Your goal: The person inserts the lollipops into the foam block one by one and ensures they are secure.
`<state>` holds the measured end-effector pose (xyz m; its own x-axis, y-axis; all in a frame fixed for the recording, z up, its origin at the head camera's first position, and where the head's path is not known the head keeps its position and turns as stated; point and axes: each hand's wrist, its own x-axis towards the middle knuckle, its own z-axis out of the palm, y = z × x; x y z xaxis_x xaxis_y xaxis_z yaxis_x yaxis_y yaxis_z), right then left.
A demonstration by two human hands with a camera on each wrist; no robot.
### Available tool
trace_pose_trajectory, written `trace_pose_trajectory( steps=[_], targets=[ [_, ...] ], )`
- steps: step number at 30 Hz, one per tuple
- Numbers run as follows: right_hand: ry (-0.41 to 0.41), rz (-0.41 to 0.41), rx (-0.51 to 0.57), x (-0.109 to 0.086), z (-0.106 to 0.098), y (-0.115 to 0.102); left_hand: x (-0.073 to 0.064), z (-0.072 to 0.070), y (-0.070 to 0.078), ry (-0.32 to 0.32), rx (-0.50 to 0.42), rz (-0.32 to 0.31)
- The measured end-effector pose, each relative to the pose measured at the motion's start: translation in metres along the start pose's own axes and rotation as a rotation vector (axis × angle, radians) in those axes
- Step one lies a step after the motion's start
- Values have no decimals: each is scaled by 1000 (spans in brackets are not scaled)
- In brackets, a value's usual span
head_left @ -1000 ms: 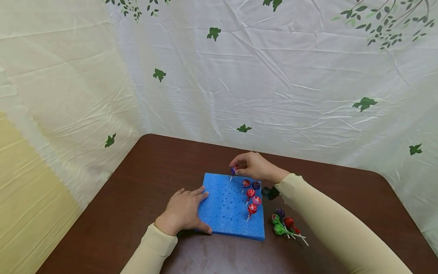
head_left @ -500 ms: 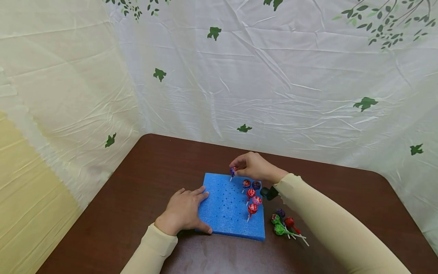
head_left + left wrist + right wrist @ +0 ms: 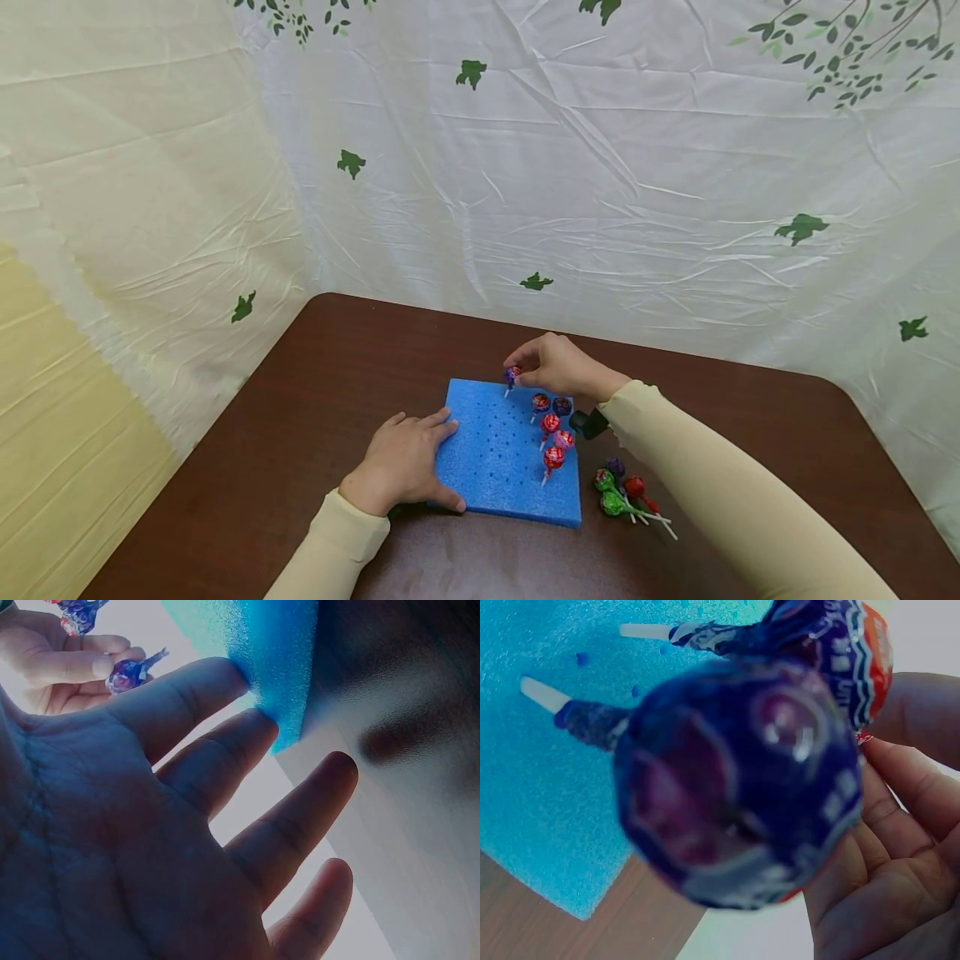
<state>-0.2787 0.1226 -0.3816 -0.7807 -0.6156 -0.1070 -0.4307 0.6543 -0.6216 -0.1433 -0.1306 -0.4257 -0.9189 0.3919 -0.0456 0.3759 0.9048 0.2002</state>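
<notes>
My left hand (image 3: 401,458) rests on the left edge of a blue foam block (image 3: 487,492), fingers spread and straight, thumb at the near edge. At the block's far edge my right hand (image 3: 566,367) pinches a purple lollipop (image 3: 512,375) by its wrapped head. Its white stick points down to the foam's surface. Several red, pink and dark purple lollipops, such as a red lollipop (image 3: 553,457), stand in the block's right side. In the right wrist view a purple lollipop (image 3: 735,787) fills the foreground and hides part of the lollipop behind it.
On the brown table (image 3: 360,358), right of the block, lies a loose pile with a green lollipop (image 3: 612,502), a red lollipop (image 3: 634,487) and others. Rows of small holes mark the foam's middle. A white curtain (image 3: 450,208) with leaf prints hangs behind the table.
</notes>
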Motion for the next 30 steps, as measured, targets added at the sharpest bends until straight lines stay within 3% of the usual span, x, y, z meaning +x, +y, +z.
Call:
trace_pose_trajectory(
  steps=[10, 18, 23, 30],
  targets=[
    [-22, -73, -12, -2, -4, 1, 0, -1, 1, -2, 11, 2],
    [-32, -53, 13, -6, -10, 3, 0, -2, 1, -9, 5, 2],
    [-36, -44, 89, -15, -20, 4, 0, -2, 1, -21, -2, -3],
    [25, -53, 117, -35, -33, 18, -1, 0, 1, -26, 3, -3]
  ],
)
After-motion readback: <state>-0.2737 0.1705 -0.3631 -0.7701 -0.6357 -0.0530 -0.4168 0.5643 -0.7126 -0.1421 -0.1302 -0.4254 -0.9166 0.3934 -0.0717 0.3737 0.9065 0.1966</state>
